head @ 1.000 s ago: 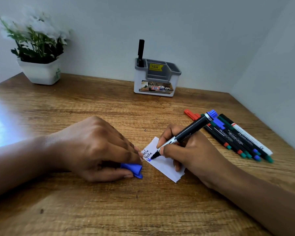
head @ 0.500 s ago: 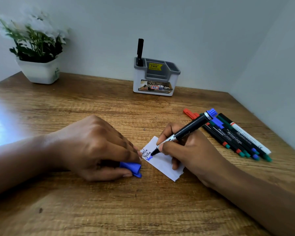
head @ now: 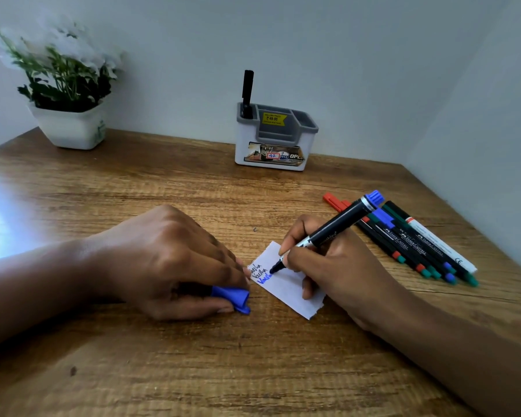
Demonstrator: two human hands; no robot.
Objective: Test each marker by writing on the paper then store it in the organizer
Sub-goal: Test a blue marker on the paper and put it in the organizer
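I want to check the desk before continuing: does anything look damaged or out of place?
Only small things. The paper has a ragged, torn edge at its near right corner, and the organizer carries a yellow price sticker. The spare markers lie neatly side by side; nothing is spilled.

The table [head: 193, 188] is matt wood with coarse grain. The paper [head: 289, 293] is matt white, its near edge torn rough. The organizer [head: 245, 139], marker [head: 334, 230] barrel and blue cap [head: 230, 294] look like smooth plastic, the organizer's stickers [head: 273, 156] glossy.
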